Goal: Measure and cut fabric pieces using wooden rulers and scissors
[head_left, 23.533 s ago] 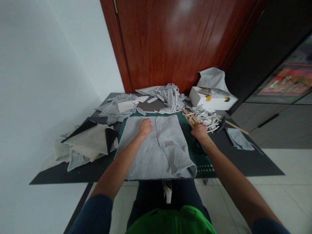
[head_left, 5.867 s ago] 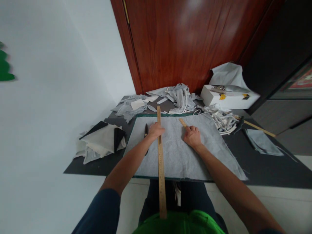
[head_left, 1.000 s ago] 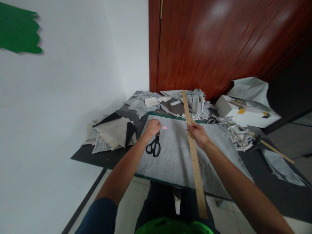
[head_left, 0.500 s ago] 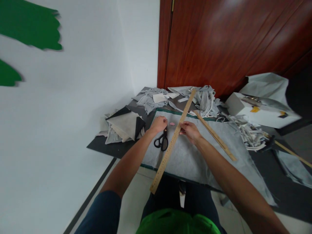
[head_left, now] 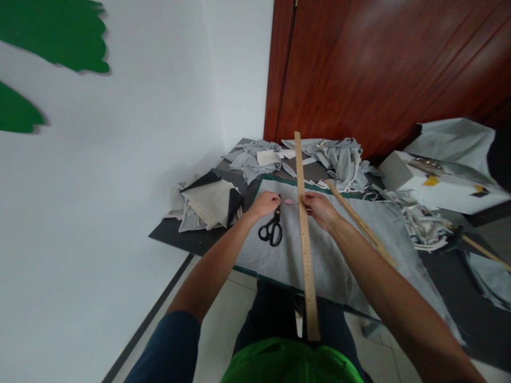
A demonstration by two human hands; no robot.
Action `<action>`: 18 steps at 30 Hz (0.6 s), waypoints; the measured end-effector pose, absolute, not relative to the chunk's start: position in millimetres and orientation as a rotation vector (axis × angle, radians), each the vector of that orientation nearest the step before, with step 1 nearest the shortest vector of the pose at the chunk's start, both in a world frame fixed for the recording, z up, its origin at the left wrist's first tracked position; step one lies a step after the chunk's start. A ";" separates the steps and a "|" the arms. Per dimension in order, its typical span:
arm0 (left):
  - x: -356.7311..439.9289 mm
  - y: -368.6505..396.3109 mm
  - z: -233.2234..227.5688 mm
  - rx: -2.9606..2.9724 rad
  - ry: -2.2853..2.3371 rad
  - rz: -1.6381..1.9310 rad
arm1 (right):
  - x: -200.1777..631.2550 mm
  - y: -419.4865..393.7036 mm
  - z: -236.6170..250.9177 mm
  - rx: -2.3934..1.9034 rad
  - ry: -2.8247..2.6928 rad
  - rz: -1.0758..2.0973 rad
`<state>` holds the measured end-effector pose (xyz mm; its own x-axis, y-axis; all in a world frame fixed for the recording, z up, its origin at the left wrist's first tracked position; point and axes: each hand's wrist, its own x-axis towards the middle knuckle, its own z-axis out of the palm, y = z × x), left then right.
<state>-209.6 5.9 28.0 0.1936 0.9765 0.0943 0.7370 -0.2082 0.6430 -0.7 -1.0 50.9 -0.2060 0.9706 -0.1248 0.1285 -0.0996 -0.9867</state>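
A long wooden ruler runs almost straight away from my body over a grey cloth with green edging. My right hand pinches the ruler partway along its right edge. On the left, my left hand has its fingers closed at the blade end of black-handled scissors; what they hold, if anything, is hidden. A small pink piece, perhaps chalk, lies on the cloth between both hands. Right of my right hand, a second wooden strip rests on the cloth.
Folded grey and black cloth pieces are stacked at the table's left corner. Fabric scraps lie along the back, with tangled strips at the right. A white box stands behind them, and a wooden door rises beyond.
The ruler has turned from a slant to nearly straight, its near end swinging right and its far end left. My left hand and the scissors stay in place on the cloth.
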 end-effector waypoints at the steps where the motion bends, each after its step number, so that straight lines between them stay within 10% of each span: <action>1: -208.7 7.0 25.9 2.020 1.603 0.665 | 4.7 1.8 52.2 -1.319 -1.453 1.350; 18: -206.3 11.0 16.4 2.055 1.636 0.477 | 19.4 9.0 65.0 -1.038 -1.039 1.454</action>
